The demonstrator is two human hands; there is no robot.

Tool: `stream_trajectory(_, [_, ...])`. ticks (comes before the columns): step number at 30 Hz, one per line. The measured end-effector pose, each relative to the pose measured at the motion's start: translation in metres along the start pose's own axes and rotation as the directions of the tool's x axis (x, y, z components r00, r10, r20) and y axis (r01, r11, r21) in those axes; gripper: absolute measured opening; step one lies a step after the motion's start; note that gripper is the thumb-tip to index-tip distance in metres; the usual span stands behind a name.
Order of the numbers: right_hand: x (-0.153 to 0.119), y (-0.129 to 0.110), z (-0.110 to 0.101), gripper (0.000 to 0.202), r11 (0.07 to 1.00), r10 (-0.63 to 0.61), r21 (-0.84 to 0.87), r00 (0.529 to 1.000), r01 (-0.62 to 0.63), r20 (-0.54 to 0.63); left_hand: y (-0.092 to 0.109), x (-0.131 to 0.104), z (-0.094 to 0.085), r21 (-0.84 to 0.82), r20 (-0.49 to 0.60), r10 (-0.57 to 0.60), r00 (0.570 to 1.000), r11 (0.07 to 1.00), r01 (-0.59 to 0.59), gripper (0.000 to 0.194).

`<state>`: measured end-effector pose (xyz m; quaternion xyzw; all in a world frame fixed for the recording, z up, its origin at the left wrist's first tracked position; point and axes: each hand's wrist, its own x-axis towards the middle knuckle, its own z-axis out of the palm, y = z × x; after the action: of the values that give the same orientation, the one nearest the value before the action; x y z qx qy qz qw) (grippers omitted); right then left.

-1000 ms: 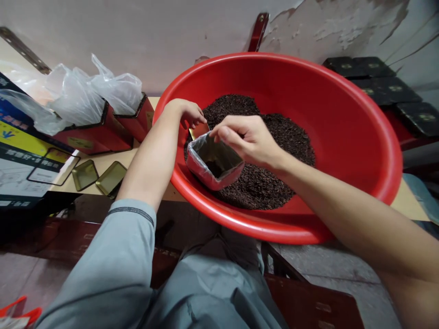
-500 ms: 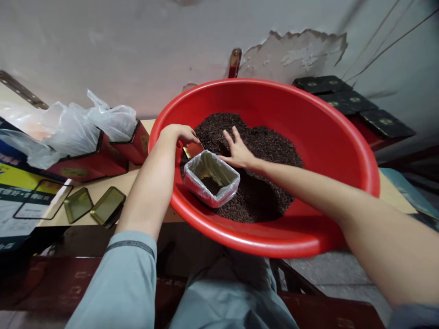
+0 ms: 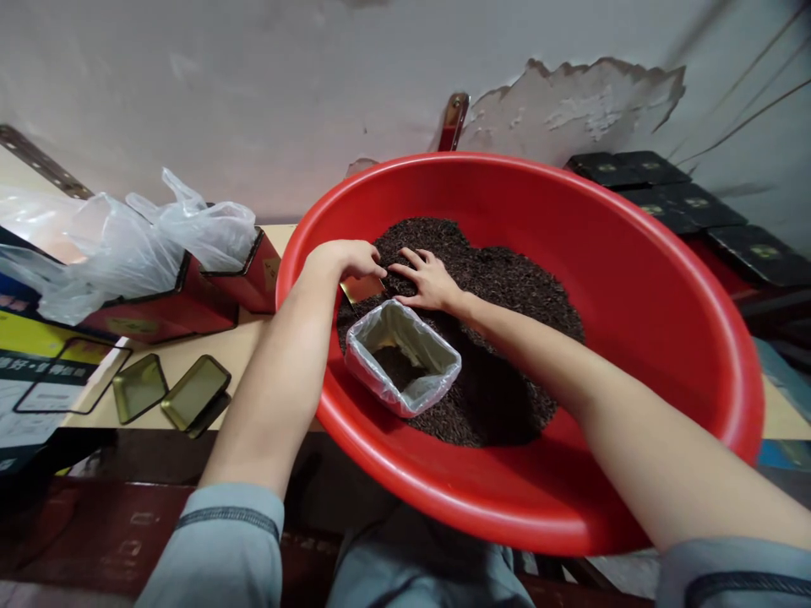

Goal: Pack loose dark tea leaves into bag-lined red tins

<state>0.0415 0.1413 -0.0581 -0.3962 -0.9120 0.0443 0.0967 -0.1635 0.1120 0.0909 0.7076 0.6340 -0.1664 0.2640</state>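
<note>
My left hand [image 3: 356, 258] is closed on a shiny gold-coloured metal lid [image 3: 363, 290], whose lower part shows beneath the fingers. Just to its right, my right hand [image 3: 429, 281] lies palm down with fingers spread over dark loose tea leaves [image 3: 507, 291]. Those leaves are heaped in a big red plastic basin [image 3: 659, 270]. Nearer to me, a box lined with a clear plastic bag [image 3: 432, 395] stands tilted in the basin, with some leaves at its bottom. Neither hand grips the box.
Left of the basin stand red tins [image 3: 183, 302] with plastic bags [image 3: 136, 241] sticking out. Gold-lined lids [image 3: 140, 388] and a thin dark frame [image 3: 71, 411] lie in front of them. Dark-topped tins [image 3: 690, 203] sit at the right, by the peeling wall [image 3: 570, 105].
My right hand has come down onto the leaves and closer to my left hand. The view has shifted a little, and the basin looks larger.
</note>
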Motion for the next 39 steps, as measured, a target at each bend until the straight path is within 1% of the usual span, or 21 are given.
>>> stream_trajectory(3, [-0.003,-0.001,-0.003,0.076,0.999,-0.017,-0.050,0.999,0.018,0.031,-0.007,0.003,0.000,0.031,0.005,0.012,1.000,0.999,-0.012,0.065])
stream_trajectory(6, [0.000,0.001,-0.011,0.078,0.995,-0.054,-0.080,0.992,0.064,0.114,-0.013,0.006,0.000,0.047,0.023,0.030,0.999,0.998,-0.031,0.063])
stream_trajectory(9, [0.007,0.001,-0.018,0.083,0.996,-0.017,-0.086,0.984,0.032,0.178,-0.016,0.011,0.000,0.042,0.047,0.037,0.998,0.998,-0.039,0.060])
stream_trajectory(11, [0.007,-0.001,-0.019,0.082,0.997,0.008,-0.082,0.984,0.007,0.179,-0.017,0.013,0.002,0.020,0.062,0.037,0.997,0.999,-0.038,0.059])
stream_trajectory(15, [0.001,-0.006,-0.018,0.080,0.997,0.016,-0.083,0.987,-0.002,0.159,-0.019,0.015,0.004,-0.014,0.089,-0.001,0.996,1.000,0.002,0.061])
stream_trajectory(18, [0.001,-0.006,-0.019,0.078,0.997,0.024,-0.082,0.983,-0.009,0.181,-0.018,0.014,0.004,-0.021,0.102,-0.007,0.995,1.000,0.009,0.059])
stream_trajectory(23, [0.006,-0.007,-0.023,0.080,0.996,0.071,-0.075,0.976,-0.056,0.205,-0.018,0.013,0.003,-0.020,0.097,-0.012,0.995,1.000,0.014,0.060])
stream_trajectory(27, [0.000,-0.009,-0.026,0.082,0.996,0.058,-0.086,0.973,-0.039,0.224,-0.019,0.012,0.003,-0.044,0.115,-0.022,0.993,0.999,0.027,0.061])
stream_trajectory(30, [0.000,-0.008,-0.026,0.081,0.996,0.056,-0.084,0.969,-0.037,0.239,-0.019,0.013,0.003,-0.042,0.104,-0.011,0.995,0.999,0.016,0.064])
stream_trajectory(34, [0.002,-0.008,-0.023,0.077,0.993,0.103,-0.082,0.976,-0.089,0.194,-0.017,0.013,0.002,-0.043,0.094,-0.010,0.996,0.999,0.014,0.064])
stream_trajectory(36, [0.000,-0.008,-0.022,0.075,0.994,0.087,-0.083,0.982,-0.074,0.168,-0.017,0.014,0.002,-0.031,0.101,-0.014,0.995,0.999,0.017,0.064])
stream_trajectory(39, [-0.001,-0.007,-0.022,0.076,0.996,0.054,-0.079,0.981,-0.040,0.189,-0.018,0.016,0.002,-0.020,0.118,-0.011,0.993,1.000,0.014,0.066])
